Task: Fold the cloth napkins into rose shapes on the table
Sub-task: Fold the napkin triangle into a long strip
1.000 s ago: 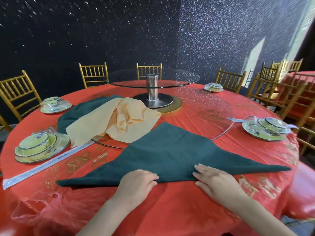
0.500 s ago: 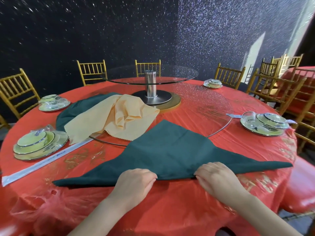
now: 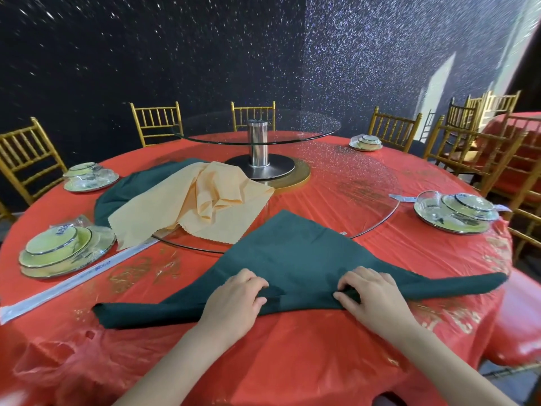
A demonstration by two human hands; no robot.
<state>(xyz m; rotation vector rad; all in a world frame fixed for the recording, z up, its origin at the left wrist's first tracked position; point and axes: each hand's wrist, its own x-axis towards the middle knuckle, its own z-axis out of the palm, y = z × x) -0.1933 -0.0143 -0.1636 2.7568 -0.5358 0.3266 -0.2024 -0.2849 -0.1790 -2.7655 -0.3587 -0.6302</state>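
Note:
A dark green napkin (image 3: 295, 253) lies folded into a triangle on the red tablecloth (image 3: 292, 361), its long edge toward me. My left hand (image 3: 234, 300) and my right hand (image 3: 371, 294) both grip that near edge with curled fingers, and the edge is lifted and rolled over between them. Further back, a peach napkin (image 3: 193, 206) lies crumpled on top of another dark green napkin (image 3: 128, 189).
A glass turntable (image 3: 366, 183) covers the table's middle, with a raised glass tier on a metal post (image 3: 258, 145). Wrapped dish sets stand at the left (image 3: 61, 250), far left (image 3: 89, 180), right (image 3: 453, 215) and far right (image 3: 366, 142). Wrapped chopsticks (image 3: 76, 279) lie left. Gold chairs ring the table.
Both hands went from lying on the green napkin's near edge to curling around it and rolling it up away from me. The edge now bunches between them.

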